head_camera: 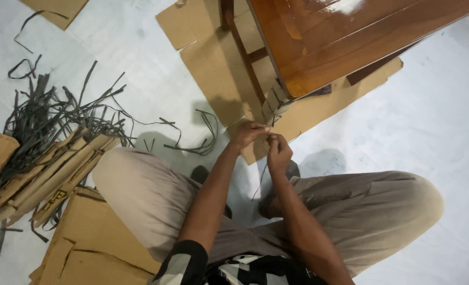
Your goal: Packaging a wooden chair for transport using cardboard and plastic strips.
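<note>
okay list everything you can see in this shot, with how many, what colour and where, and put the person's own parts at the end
wooden table: one, glossy reddish brown, top right, its leg wrapped in cardboard
cardboard wrap on the leg: one, tan, just above the hands
flat cardboard sheets: several, tan, on the floor under the table, at top left and at bottom left
dark strap strips: many, dark grey, tangled heap at left, a few loose near the middle
folded cardboard pieces: several, tan, bundled at left beside the knee
floor: white
thin strip: one, dark, hanging below the hands
trousers: beige, legs crossed
left hand: pinching at the strip by the wrap
right hand: gripping the strip
</note>
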